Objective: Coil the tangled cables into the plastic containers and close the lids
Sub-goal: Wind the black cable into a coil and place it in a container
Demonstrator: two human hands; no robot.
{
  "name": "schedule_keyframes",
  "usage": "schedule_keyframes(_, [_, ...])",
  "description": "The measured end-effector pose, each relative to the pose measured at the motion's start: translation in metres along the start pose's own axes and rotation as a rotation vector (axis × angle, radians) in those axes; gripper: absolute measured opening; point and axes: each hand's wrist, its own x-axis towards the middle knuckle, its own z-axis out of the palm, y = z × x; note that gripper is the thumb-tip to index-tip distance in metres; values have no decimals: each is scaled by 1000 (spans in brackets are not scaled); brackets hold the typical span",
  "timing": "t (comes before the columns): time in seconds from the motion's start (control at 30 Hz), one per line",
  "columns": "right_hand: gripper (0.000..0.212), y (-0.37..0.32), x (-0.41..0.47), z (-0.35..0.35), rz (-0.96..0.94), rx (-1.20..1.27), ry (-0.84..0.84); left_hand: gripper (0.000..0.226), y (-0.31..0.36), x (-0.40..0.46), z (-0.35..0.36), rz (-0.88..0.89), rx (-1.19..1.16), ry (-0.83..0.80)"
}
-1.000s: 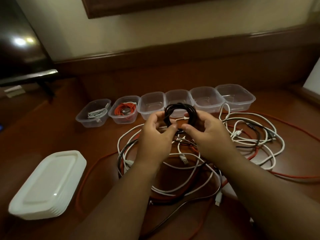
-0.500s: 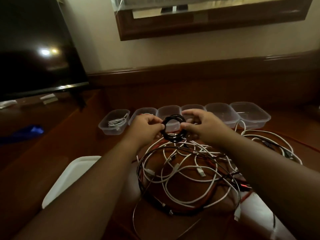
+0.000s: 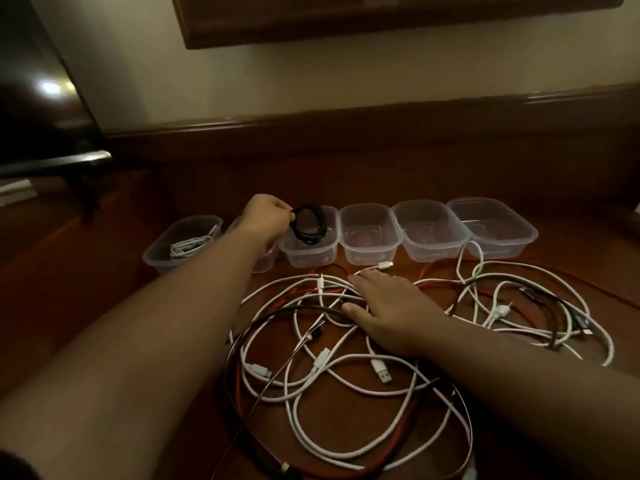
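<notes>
A coiled black cable [image 3: 309, 225] is tilted over the third of six clear plastic containers [image 3: 367, 233] standing in a row, the first one [image 3: 181, 242] holding a white cable, while tangled white, red and black cables [image 3: 346, 341] lie in front on the table.

L hand [image 3: 266, 216] pinching black coil [image 3: 309, 228] over 3rd tub [image 3: 309, 251] in row of six. R hand [image 3: 388, 311] lying flat on tangled cables [image 3: 346, 358] on wood desk [image 3: 104, 289]. White cable [image 3: 188, 244] sitting in far-left tub [image 3: 162, 252].

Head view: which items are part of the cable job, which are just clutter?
Job: black coil held by left hand; third container; loose cable tangle under right hand; empty containers.
Clutter: TV; wall frame.
</notes>
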Motion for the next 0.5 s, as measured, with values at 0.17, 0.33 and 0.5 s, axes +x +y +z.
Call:
schedule_keyframes(0.17, [65, 2, 1, 2, -4, -8, 14, 11, 9, 17, 14, 153, 510, -31])
schedule_keyframes(0.33, [63, 3, 0, 3, 2, 24, 18, 16, 14, 7, 15, 238, 746, -43])
schedule_keyframes(0.5, [53, 2, 1, -3, 12, 99, 31, 10, 17, -39, 6, 324, 500, -134])
